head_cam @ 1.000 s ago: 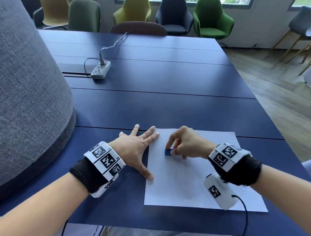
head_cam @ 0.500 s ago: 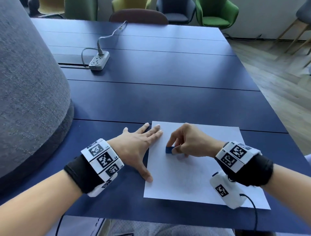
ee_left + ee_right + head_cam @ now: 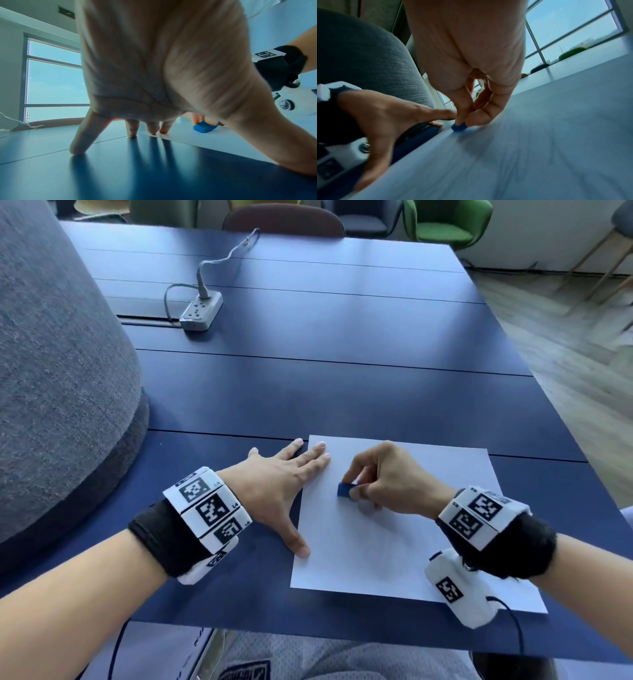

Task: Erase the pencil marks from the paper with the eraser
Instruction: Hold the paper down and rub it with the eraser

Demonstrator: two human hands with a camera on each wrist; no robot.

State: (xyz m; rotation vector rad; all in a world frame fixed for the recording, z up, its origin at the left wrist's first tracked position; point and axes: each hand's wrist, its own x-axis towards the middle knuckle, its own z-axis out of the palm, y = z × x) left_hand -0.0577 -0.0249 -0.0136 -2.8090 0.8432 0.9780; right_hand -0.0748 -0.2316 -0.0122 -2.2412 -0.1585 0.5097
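Note:
A white sheet of paper (image 3: 394,542) lies on the dark blue table (image 3: 308,392) near its front edge. My right hand (image 3: 349,487) pinches a small blue eraser (image 3: 343,490) and presses it on the upper left part of the sheet; the eraser (image 3: 204,127) also shows in the left wrist view and, blurred, as the eraser (image 3: 458,127) in the right wrist view. My left hand (image 3: 291,484) lies flat with fingers spread, fingertips (image 3: 163,131) and thumb on the paper's left edge. Pencil marks on the sheet are too faint to make out.
A grey fabric-covered rounded object (image 3: 58,392) stands at the left of the table. A power strip (image 3: 202,311) with its cable lies at the back left. Chairs (image 3: 445,220) line the far edge. Wooden floor is to the right.
The head view has tilted down and moved closer. The right hand with the eraser has shifted slightly on the sheet. The left hand stays flat on the paper's edge.

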